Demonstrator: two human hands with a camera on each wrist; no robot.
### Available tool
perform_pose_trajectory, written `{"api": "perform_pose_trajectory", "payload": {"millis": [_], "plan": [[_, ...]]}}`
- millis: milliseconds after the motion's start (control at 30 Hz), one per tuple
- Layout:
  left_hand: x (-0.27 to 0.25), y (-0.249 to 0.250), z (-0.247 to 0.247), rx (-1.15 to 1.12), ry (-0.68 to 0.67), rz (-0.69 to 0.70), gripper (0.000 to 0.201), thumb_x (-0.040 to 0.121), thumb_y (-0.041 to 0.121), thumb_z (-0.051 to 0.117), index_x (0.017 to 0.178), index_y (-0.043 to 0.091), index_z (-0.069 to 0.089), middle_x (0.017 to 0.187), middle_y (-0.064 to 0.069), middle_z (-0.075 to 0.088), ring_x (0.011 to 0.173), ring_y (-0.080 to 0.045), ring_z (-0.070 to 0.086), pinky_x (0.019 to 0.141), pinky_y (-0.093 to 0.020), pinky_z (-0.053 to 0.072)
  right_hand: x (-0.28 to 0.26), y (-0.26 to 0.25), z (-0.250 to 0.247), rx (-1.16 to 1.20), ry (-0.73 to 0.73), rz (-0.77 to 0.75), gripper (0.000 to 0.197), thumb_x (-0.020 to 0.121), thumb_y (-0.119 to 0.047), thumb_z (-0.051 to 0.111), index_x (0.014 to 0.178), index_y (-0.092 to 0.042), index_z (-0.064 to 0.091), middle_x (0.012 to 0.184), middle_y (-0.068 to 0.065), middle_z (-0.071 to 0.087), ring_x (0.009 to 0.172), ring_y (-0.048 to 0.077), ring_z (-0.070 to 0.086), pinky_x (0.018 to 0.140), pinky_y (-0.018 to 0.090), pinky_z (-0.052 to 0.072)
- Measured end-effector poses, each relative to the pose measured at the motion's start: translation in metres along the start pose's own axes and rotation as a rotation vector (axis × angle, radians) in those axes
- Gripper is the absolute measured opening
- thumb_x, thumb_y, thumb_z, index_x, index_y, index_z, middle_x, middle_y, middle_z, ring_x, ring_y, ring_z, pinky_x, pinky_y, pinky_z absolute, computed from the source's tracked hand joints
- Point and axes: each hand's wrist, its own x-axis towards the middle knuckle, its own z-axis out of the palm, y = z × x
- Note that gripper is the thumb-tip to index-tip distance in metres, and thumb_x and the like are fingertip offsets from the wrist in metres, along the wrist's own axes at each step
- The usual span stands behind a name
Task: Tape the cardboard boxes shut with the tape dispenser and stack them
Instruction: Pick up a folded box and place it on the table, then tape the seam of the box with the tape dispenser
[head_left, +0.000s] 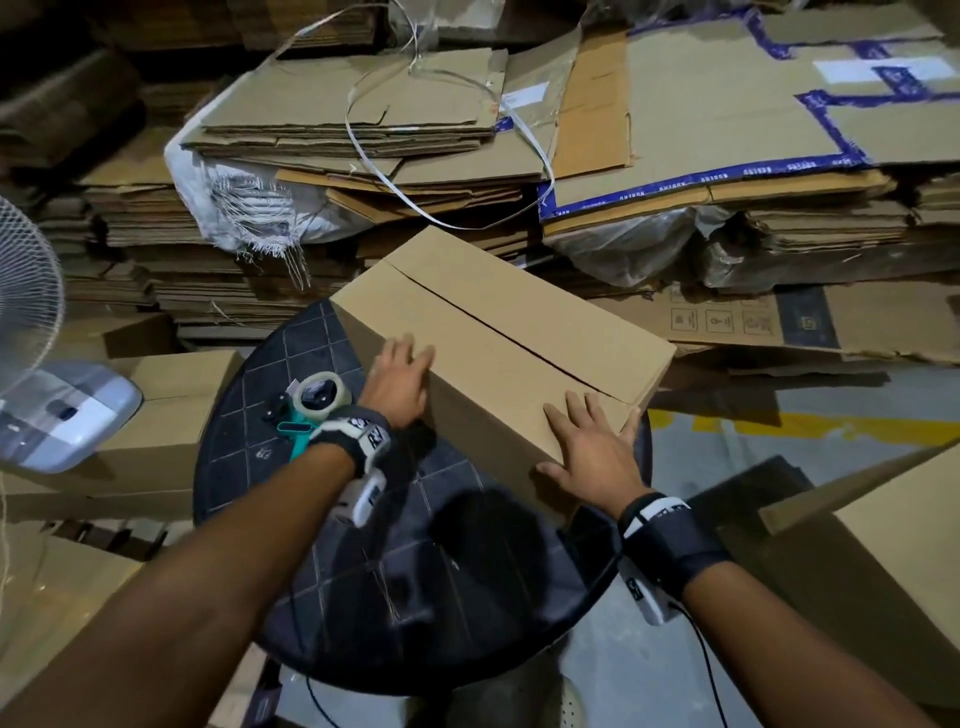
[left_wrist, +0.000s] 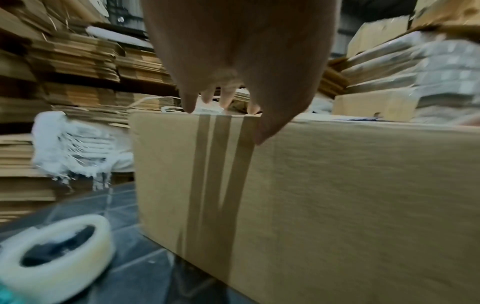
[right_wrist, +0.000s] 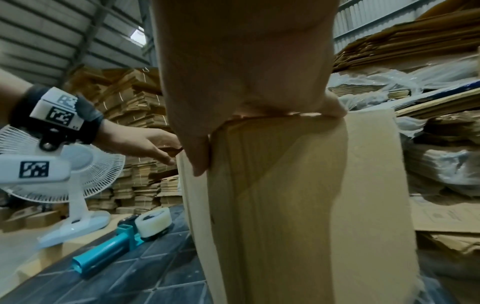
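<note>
A long brown cardboard box (head_left: 498, 322) lies on the round dark table (head_left: 291, 467), flaps folded down, with a bare open seam along its top. My left hand (head_left: 400, 379) rests with straight fingers on the box's near-left top edge; in the left wrist view the fingertips (left_wrist: 189, 107) reach over the rim of the box (left_wrist: 324, 195). At the near-right corner my right hand (head_left: 587, 452) lies flat on the top, thumb down the side. The teal tape dispenser (head_left: 311, 400) with a clear roll lies on the table, left of the box and untouched.
A white fan (head_left: 31, 332) stands at the left, its base on a closed box (head_left: 171, 415). An open box (head_left: 883, 545) sits at the lower right. Stacks of flattened cardboard (head_left: 363, 130) and loose strapping fill the back.
</note>
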Motion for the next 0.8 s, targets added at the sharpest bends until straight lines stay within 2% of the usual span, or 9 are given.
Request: {"api": "perform_pose_trajectory", "payload": {"millis": [100,267,333,367,433,500,567,667,800], "plan": [[0.022,-0.034,-0.011,0.112,-0.126,0.019,0.076,0.095,0.013,0.058,0.159,0.026,0.02,0.166,-0.01,0.014,0.151,-0.037,0.009,0.12,-0.06,0.017,0.004,0.01,-0.002,0.0,-0.004,0.021,0.081,0.093,-0.05,0.059,0.159,-0.033,0.016,0.169,0.001,0.005,0.155,0.025,0.002,0.112,0.078,-0.001],[0.038,-0.057,-0.014,0.018,-0.096,0.167,0.063,0.096,0.008,0.05,0.154,0.029,0.036,0.162,-0.003,0.029,0.147,-0.029,0.025,0.118,-0.06,0.019,0.024,-0.003,-0.02,0.096,0.002,0.259,0.078,0.088,-0.023,0.068,0.154,-0.027,0.028,0.166,0.003,0.015,0.154,0.023,0.007,0.114,0.076,0.002],[0.049,-0.075,-0.02,-0.018,-0.077,0.215,0.057,0.096,0.01,0.051,0.15,0.025,0.043,0.157,-0.006,0.037,0.143,-0.028,0.033,0.118,-0.056,0.024,0.031,-0.026,-0.02,0.1,0.116,0.316,0.062,0.086,-0.018,0.066,0.144,-0.022,0.044,0.159,0.007,0.03,0.151,0.026,0.018,0.114,0.071,0.01],[0.057,-0.089,-0.026,-0.025,-0.069,0.214,0.053,0.096,0.013,0.052,0.148,0.024,0.046,0.155,-0.009,0.041,0.141,-0.03,0.037,0.117,-0.054,0.028,0.035,-0.042,-0.016,0.097,0.222,0.284,0.051,0.086,-0.016,0.064,0.135,-0.019,0.052,0.152,0.008,0.04,0.147,0.028,0.027,0.114,0.067,0.016],[0.075,-0.12,-0.04,-0.027,-0.084,0.198,0.044,0.099,0.019,0.051,0.143,0.021,0.053,0.149,-0.014,0.046,0.137,-0.033,0.043,0.113,-0.052,0.034,0.045,-0.086,-0.003,0.131,0.417,0.11,0.034,0.082,-0.014,0.063,0.115,-0.012,0.065,0.134,0.011,0.058,0.132,0.032,0.048,0.109,0.056,0.033],[0.089,-0.147,-0.056,-0.052,-0.163,0.231,0.039,0.1,0.016,0.05,0.138,0.018,0.058,0.145,-0.016,0.049,0.132,-0.035,0.047,0.109,-0.047,0.039,0.061,-0.141,0.022,0.257,0.477,-0.06,0.02,0.08,-0.017,0.059,0.095,-0.009,0.069,0.115,0.013,0.068,0.109,0.035,0.061,0.091,0.046,0.051],[0.099,-0.164,-0.069,-0.103,-0.23,0.307,0.037,0.098,0.006,0.051,0.133,0.011,0.063,0.141,-0.016,0.054,0.129,-0.035,0.051,0.106,-0.042,0.04,0.085,-0.194,0.051,0.453,0.352,-0.067,0.021,0.084,-0.023,0.053,0.088,-0.01,0.069,0.099,0.012,0.069,0.093,0.035,0.062,0.076,0.042,0.054],[0.107,-0.182,-0.076,-0.217,-0.238,0.294,0.039,0.095,0.0,0.054,0.132,0.009,0.064,0.143,-0.014,0.055,0.136,-0.031,0.047,0.112,-0.038,0.036,0.127,-0.255,0.101,0.691,0.056,0.036,0.02,0.089,-0.021,0.058,0.096,-0.01,0.073,0.098,0.013,0.073,0.094,0.034,0.067,0.081,0.04,0.053],[0.106,-0.203,-0.063,-0.27,-0.335,0.273,0.051,0.095,-0.004,0.051,0.142,0.016,0.055,0.161,-0.008,0.032,0.148,-0.026,0.031,0.119,-0.04,0.031,0.171,-0.315,0.152,0.82,-0.2,0.141,0.023,0.092,-0.026,0.066,0.105,-0.008,0.072,0.108,0.014,0.073,0.106,0.033,0.066,0.087,0.035,0.049]]}}
